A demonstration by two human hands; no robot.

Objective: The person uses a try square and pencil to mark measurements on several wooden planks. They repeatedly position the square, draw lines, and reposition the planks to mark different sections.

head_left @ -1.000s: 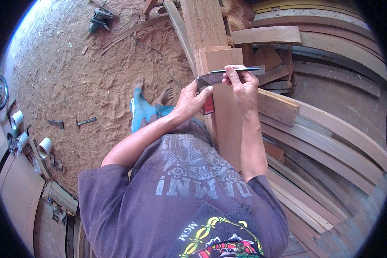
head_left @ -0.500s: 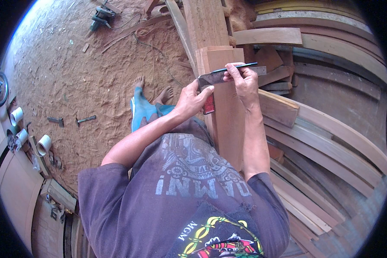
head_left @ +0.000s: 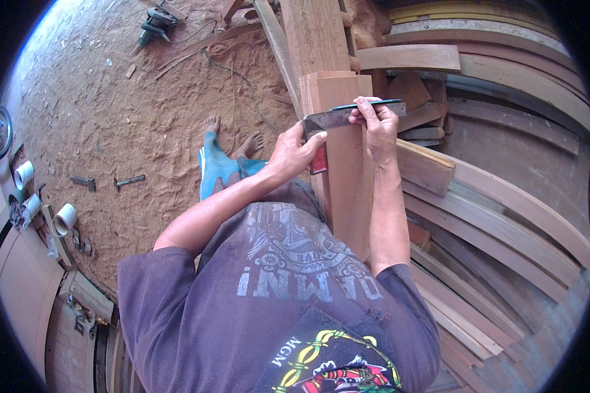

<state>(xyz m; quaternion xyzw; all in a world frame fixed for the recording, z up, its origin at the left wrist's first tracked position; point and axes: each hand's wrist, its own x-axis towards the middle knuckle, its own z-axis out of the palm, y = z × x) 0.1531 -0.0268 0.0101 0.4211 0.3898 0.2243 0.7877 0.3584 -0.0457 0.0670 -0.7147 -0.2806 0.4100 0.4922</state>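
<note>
Head view, from the left: white cups [head_left: 64, 219] sit at the edge of a bench, and two small metal tools [head_left: 130, 181] lie on the sawdust floor [head_left: 111, 111], with a power tool [head_left: 155, 21] further up. Near the middle, the person's bare feet [head_left: 250, 141] show beside the upright wooden plank [head_left: 347, 177]. The left hand [head_left: 295, 152] is closed around the red stock of a try square [head_left: 337, 124], pressed against the plank's left edge, its steel blade lying flat across the plank face. The right hand [head_left: 375, 124] pinches a dark pencil [head_left: 367, 103] along the blade's upper edge. Curved wooden boards [head_left: 505, 209] are stacked to the right.
</note>
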